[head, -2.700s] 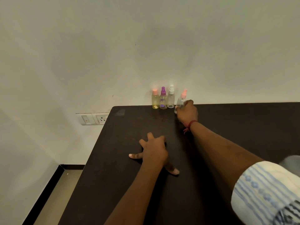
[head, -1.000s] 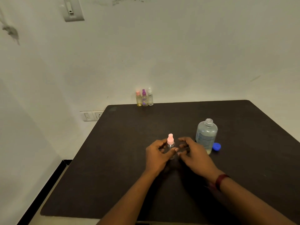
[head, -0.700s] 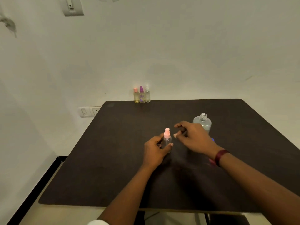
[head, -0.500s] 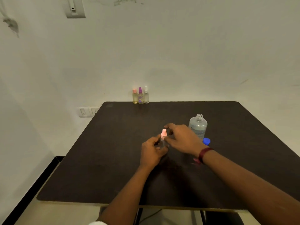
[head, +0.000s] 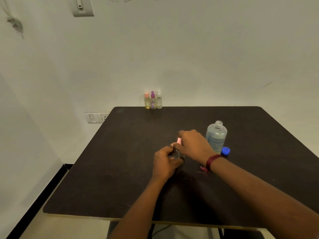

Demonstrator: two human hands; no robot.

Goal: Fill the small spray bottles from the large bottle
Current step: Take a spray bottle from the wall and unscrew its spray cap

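Three spray bottles (head: pixel 153 100) stand side by side at the far edge of the table (head: pixel 112 169), against the wall, well apart from your hands. Bare tabletop runs from your left hand (head: pixel 164 161) out to the left edge. That hand curls round the clear body of the small spray bottle (head: pixel 177 153), held upright; your right hand (head: pixel 191 145) pinches its pink top (head: pixel 179 140) from above. Just to the right stands the large bottle (head: pixel 216 137), uncapped, its blue cap (head: pixel 225 150) beside its base, with open surface beyond to the right edge
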